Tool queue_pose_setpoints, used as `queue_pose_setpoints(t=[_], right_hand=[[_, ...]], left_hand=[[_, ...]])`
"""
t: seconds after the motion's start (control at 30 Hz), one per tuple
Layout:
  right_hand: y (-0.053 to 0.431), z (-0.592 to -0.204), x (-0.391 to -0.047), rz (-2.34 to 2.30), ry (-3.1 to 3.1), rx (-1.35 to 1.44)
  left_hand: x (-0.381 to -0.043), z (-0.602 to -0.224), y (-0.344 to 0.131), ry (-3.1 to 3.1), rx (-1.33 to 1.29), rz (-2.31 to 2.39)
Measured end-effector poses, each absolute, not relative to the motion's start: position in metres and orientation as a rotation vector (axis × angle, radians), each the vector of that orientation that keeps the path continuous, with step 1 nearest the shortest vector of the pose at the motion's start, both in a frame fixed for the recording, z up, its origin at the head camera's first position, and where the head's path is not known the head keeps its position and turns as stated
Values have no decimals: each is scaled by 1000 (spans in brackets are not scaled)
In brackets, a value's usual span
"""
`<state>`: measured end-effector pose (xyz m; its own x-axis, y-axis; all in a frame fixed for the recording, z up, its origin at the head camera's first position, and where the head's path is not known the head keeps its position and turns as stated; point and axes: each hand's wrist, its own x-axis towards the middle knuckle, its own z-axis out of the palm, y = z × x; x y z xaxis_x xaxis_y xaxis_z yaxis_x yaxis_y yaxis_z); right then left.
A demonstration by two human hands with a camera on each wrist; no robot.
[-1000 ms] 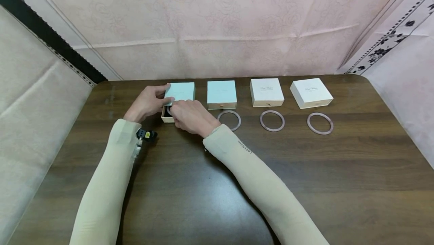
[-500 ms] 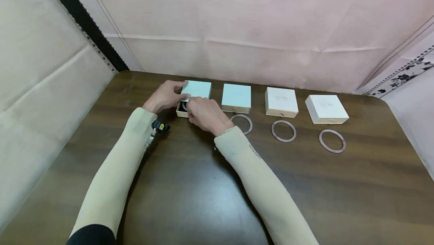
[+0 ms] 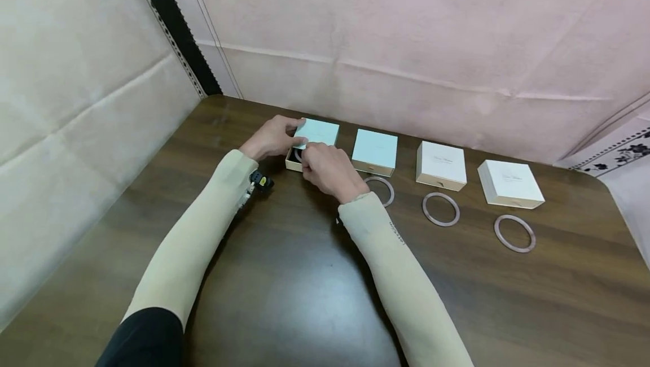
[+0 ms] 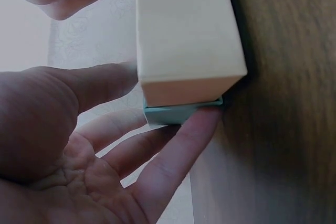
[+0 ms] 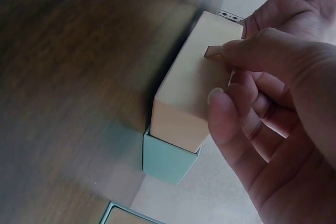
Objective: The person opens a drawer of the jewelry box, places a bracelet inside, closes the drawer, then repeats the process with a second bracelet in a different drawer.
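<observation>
At the left end of the row, a light blue drawer box has its cream drawer pulled partly out toward the person. Inside the drawer's dark interior, part of a pale bangle shows. My left hand grips the blue sleeve from its left side, fingers against the sleeve in the left wrist view. My right hand is at the drawer front, covering its right part in the head view. The right wrist view shows its thumb and a finger pinching the small pull tab.
To the right stand another light blue box and two white boxes, one white box and a farther white box. Before them lie three pale bangles: one, a middle bangle and a right bangle. A cloth wall rises behind.
The head view has turned, so the table and boxes appear shifted right and tilted. Both hands keep their hold on the left blue box, and its drawer looks about equally far out.
</observation>
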<state>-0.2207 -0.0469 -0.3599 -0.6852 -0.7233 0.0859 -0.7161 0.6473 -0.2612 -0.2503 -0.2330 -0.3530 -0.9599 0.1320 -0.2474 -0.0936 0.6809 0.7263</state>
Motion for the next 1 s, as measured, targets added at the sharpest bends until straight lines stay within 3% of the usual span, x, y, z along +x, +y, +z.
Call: queue_pose_setpoints(t=[1.0], right_hand=[[-67, -354, -214, -344, 2835, -1260]], left_hand=[[-236, -351, -257, 2642, 20, 1133]])
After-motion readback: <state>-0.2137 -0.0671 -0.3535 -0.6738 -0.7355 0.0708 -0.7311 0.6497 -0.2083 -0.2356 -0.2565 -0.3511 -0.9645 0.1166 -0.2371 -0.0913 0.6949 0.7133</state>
